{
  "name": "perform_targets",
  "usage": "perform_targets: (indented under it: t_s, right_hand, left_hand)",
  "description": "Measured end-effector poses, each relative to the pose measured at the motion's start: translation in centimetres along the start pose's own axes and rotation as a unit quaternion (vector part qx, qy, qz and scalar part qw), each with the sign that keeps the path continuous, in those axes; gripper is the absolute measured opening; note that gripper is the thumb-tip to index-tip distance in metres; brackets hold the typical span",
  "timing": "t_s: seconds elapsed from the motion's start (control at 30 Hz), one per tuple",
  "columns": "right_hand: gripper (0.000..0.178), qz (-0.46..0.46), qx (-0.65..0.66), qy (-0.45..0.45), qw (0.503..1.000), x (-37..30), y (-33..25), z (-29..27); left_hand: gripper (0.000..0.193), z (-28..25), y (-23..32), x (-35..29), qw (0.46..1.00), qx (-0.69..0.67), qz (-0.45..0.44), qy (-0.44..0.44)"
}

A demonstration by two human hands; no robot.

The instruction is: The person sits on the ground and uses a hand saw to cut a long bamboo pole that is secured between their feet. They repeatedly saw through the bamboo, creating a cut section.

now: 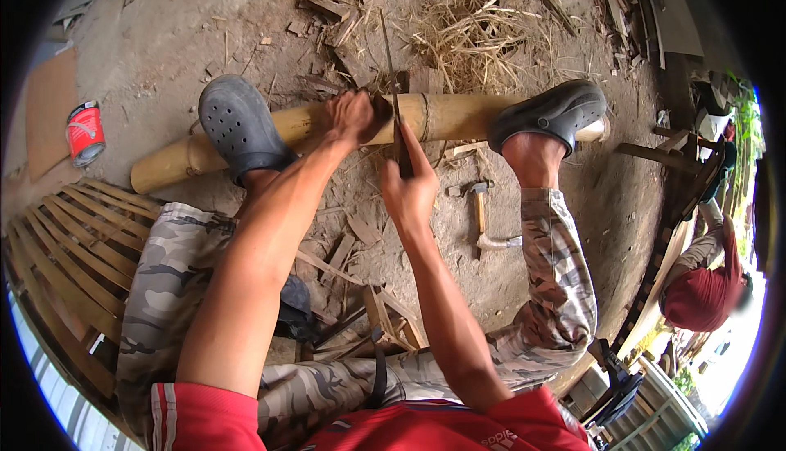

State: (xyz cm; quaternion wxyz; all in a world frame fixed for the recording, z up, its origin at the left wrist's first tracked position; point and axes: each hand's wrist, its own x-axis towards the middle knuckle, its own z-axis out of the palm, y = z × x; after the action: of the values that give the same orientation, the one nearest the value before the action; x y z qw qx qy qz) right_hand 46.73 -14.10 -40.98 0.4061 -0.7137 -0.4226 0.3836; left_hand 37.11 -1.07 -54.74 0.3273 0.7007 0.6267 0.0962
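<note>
Yellow-tan, round bamboo pole (458,115) lies L-R across the far-middle ground, under two dark-grey foam clogs (553,115), prob. pinned by them. L hand (356,118) is curled on top of the pole, just L of the blade; can't tell if it grips or only presses, b/c fingertips are hidden. R hand (412,189), on the near side, is closed round the handle of a long, thin, dark-bladed tool (388,50), index finger laid along it; blade crosses the pole & points far.

Step in hand: prob. cutting or scoring the pole next to a node. Next move calls for steady feet, blade square to the pole & L fingers clear of the edge.

Hard to make out: blade is near edge-on, so saw vs. knife unclear; cut depth not visible; handle mostly inside R hand. Dark patch beside L hand: shadow or object, can't tell. Pole's mid-L stretch partly hidden by L clog & hand.
</note>
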Motion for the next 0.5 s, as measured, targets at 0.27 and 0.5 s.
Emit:
perform_targets:
  t_s: [0.27,0.5]
  right_hand:
    - [0.062,0.058,-0.039,-0.08,0.994,-13.2,-3.5,-5.7]
    - [0.055,0.009,-0.007,-0.031,0.999,0.1,-2.4,0.4]
  left_hand:
    - [0.041,0.5,-4.2,-1.6,0.973,0.038,0.076,0.216]
    - [0.049,-4.1,1.0,-1.8,0.999,0.007,-0.029,-0.023]
